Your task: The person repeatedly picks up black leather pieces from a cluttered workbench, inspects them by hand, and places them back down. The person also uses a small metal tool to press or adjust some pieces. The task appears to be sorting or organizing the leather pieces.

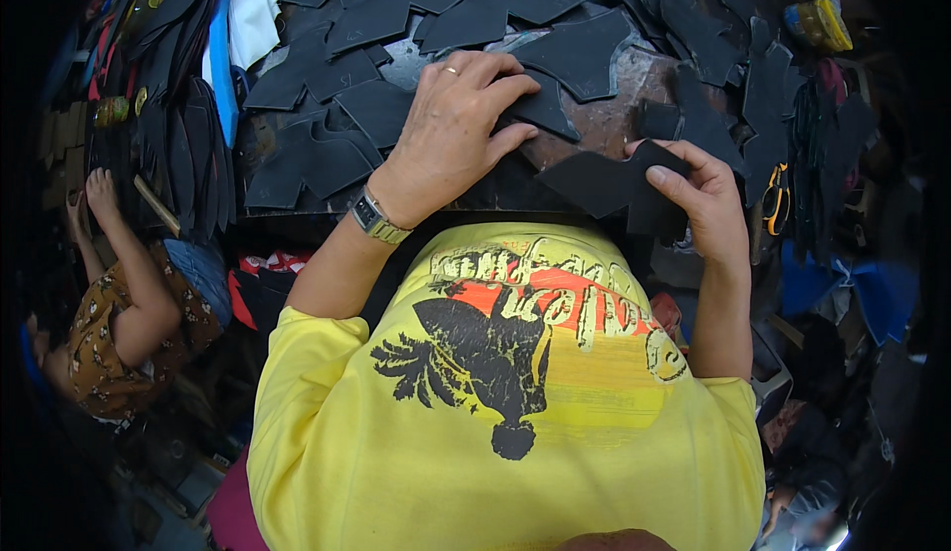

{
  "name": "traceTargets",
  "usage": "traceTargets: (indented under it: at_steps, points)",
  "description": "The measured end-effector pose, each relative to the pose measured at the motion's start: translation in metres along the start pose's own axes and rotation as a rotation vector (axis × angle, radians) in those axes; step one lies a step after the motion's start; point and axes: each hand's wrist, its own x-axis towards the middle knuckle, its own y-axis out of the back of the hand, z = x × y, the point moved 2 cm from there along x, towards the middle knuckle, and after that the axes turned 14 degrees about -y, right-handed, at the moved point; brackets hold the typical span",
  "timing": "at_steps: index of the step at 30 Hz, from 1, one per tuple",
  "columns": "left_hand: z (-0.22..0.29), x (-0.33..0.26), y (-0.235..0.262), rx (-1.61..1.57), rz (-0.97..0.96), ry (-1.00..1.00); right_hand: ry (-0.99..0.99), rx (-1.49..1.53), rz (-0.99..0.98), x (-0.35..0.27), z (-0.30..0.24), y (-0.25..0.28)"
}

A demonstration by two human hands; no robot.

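My right hand (698, 190) pinches a black cut piece of flat sheet material (604, 183) between thumb and fingers, at the table's near edge. The piece has angular corners and a notch. My left hand (461, 110), with a ring and a wristwatch (376, 219), is bent over the table with its thumb apart from the fingers. Its fingertips touch or hover just over another black piece (547, 112) lying flat; which of the two I cannot tell. Many similar black pieces (580, 51) lie overlapping around both hands, some with small pale marks.
Stacked long black pieces (183, 155), a blue strip (224, 66) and white cloth (256, 11) are at the left. Orange-handled scissors (777, 200) hang at the right edge, below a yellow packet (820, 24). A co-worker in a brown patterned top (134, 328) works at far left.
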Motion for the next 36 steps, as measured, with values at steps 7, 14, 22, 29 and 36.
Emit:
traceTargets:
  at_steps: [7, 14, 22, 29, 36]
  points:
    - [-0.001, 0.015, 0.004, -0.055, 0.053, -0.047, 0.016, -0.006, -0.128, -0.002, -0.006, -0.001]
    - [-0.01, 0.049, -0.018, -0.016, 0.072, -0.1, 0.063, 0.075, -0.061, -0.007, -0.008, 0.001]
    - [-0.038, 0.078, -0.025, 0.026, -0.05, 0.087, 0.032, -0.005, 0.015, -0.002, 0.0, 0.007]
    - [-0.037, 0.074, 0.011, -0.72, 0.245, 0.354, 0.173, 0.135, 0.05, 0.003, 0.002, 0.021]
    - [0.009, 0.037, -0.008, -0.357, -0.161, 0.058, 0.099, 0.229, 0.046, -0.003, 0.002, 0.031]
